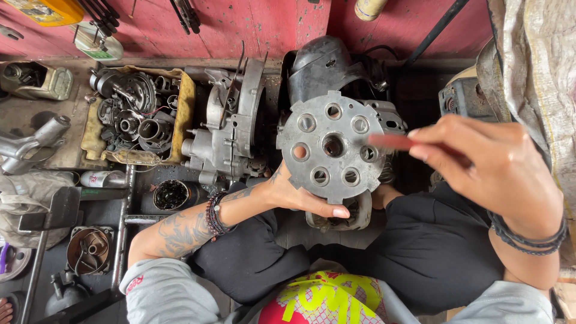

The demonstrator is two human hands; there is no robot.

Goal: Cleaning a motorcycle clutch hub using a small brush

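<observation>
Two hands gripping: left metal disc, right red stick | cluttered floor, red wall

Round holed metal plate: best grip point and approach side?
Grip the metal plate at its lower rim, coming from below, as the left hand does: it stands face-up toward the camera, the rim is notched, and the right hand works the face with a red stick.

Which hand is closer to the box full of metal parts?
Left. The left hand holds the round holed plate, just right of the parts box. The right hand is far across.
</observation>
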